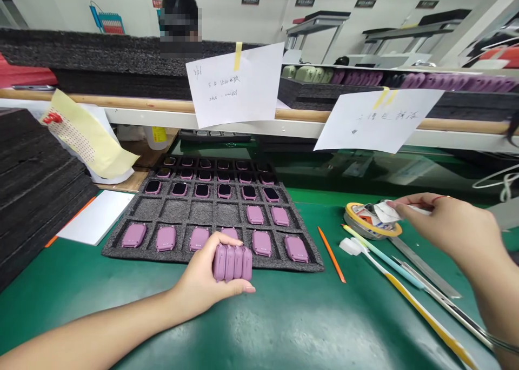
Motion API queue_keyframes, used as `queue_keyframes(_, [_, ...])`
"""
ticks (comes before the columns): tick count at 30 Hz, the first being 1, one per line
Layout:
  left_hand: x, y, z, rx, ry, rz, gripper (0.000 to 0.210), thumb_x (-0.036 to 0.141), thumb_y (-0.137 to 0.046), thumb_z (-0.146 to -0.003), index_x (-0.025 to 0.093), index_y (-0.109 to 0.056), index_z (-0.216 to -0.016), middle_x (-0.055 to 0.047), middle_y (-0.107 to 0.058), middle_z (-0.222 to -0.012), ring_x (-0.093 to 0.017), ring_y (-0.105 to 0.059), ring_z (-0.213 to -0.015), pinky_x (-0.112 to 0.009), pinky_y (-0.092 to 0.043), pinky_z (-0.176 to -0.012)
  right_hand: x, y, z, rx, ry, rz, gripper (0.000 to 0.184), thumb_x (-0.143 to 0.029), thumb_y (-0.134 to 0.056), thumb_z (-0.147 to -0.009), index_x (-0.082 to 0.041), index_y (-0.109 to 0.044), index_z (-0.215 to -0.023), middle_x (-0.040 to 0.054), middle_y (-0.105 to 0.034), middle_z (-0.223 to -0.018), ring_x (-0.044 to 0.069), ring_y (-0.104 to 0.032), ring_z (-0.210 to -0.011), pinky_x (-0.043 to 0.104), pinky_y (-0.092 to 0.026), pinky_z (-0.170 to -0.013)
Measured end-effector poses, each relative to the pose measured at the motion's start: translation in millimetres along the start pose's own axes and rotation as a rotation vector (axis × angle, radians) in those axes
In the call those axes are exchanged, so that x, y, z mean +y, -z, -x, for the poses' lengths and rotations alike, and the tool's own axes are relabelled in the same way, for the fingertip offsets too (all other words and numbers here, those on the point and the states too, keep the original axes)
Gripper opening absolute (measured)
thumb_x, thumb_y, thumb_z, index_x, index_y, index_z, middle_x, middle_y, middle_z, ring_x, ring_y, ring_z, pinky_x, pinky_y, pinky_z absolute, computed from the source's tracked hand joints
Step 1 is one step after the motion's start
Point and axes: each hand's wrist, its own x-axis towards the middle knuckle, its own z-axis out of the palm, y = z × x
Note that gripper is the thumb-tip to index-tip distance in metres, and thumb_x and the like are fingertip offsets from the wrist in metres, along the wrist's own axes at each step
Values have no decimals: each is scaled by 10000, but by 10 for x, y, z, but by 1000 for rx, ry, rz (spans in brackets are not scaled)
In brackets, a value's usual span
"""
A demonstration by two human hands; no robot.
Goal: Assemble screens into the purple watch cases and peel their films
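Head view. Left grip: we recorded it closed around four purple cases, packed side by side at the near edge of the foam tray, apparently so that several could be carried together. Right grip: pinched narrow on a white scrap, by the tape roll at right. On the worktop, we saw seated cases in separate tray pockets, presumably against rubbing.
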Motion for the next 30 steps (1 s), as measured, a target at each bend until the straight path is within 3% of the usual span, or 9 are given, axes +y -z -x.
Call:
queue_keyframes(7, [45,-1,9,3,16,-13,590,298,-884,-612,240,-540,-1088,-59,-694,-1053,-246,-698,-887,-411,-539,-840,-109,144,-7,-165,-122,-32,138,-287,-648,-844,-190,-745,-844,108,-677,-703,237,-539,-604,312,-377,-588])
queue_keyframes(13, [7,31,-1,1,10,-64,552,337,-849,-657,250,-533,-1102,-75,-698,-1095,-273,-712,-901,-427,-548,-850,-70,148,31,-129,-70,-79,192,-334,-603,-868,-191,-731,-869,109,-719,-787,258,-631,-754,297,-399,-643])
queue_keyframes(18, [-10,48,-24,-22,52,-119,556,373,-830,-675,260,-500,-1108,-83,-693,-1104,-302,-715,-921,-464,-541,-886,-6,188,23,-67,-28,-86,210,-326,-564,-881,-195,-725,-852,90,-733,-798,244,-650,-761,285,-401,-637])
queue_keyframes(23, [3,19,-17,50,45,-138,531,375,-816,-655,264,-527,-1085,-72,-704,-1088,-304,-720,-898,-458,-549,-876,68,230,-36,5,39,1,212,-291,-566,-847,-177,-744,-830,122,-724,-863,286,-649,-818,326,-370,-661])
queue_keyframes(30, [-37,4,-31,67,37,-153,541,431,-793,-667,260,-523,-1104,-82,-714,-1088,-301,-722,-879,-459,-558,-871,70,82,-87,-46,122,5,201,-280,-578,-847,-197,-760,-839,71,-740,-830,228,-658,-765,290,-392,-643])
